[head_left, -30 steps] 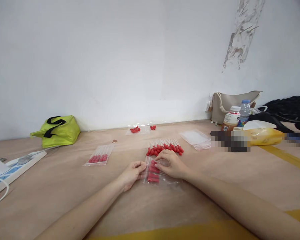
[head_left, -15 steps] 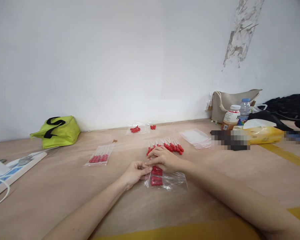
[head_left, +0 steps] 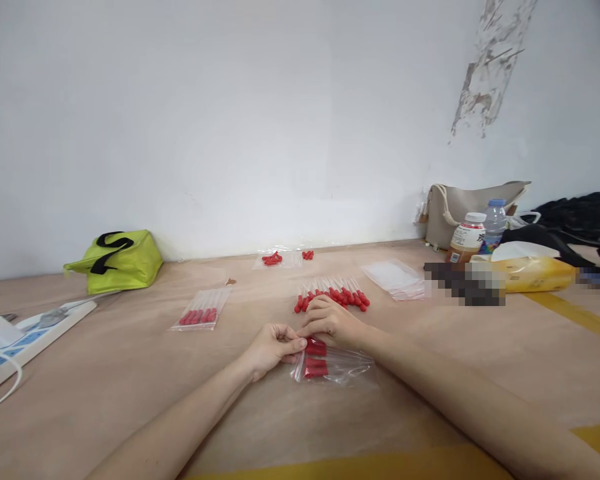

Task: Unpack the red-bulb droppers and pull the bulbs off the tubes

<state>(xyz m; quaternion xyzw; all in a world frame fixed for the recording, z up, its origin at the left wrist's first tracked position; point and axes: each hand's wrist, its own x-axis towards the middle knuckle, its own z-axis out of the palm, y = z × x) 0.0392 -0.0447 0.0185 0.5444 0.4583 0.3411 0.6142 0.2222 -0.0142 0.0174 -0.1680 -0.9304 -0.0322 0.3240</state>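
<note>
A clear zip bag (head_left: 350,371) lies on the table in front of me, with several red-ended pieces (head_left: 316,368) inside. My left hand (head_left: 275,348) pinches the left end of this bag between thumb and fingers. Fingers bent, my right hand (head_left: 333,323) meets the left fingertips at the bag's upper edge and covers part of it. Just beyond the right hand is a pile of loose thin clear sticks with red bulb ends (head_left: 349,295). To the left rests another zip bag (head_left: 208,301) holding several such pieces in a row.
Near the wall lie small bags with red pieces (head_left: 272,259). A stack of flat clear bags (head_left: 396,279) is right of the pile. Farther right stand two bottles (head_left: 467,239), a tissue pack (head_left: 535,273) and a grey bag (head_left: 447,207). A green pouch (head_left: 123,267) and power strip (head_left: 55,327) are left.
The view has shifted slightly. Both hands stay at the bag's edge with nearly the same grip, and the bag lies almost as before.
</note>
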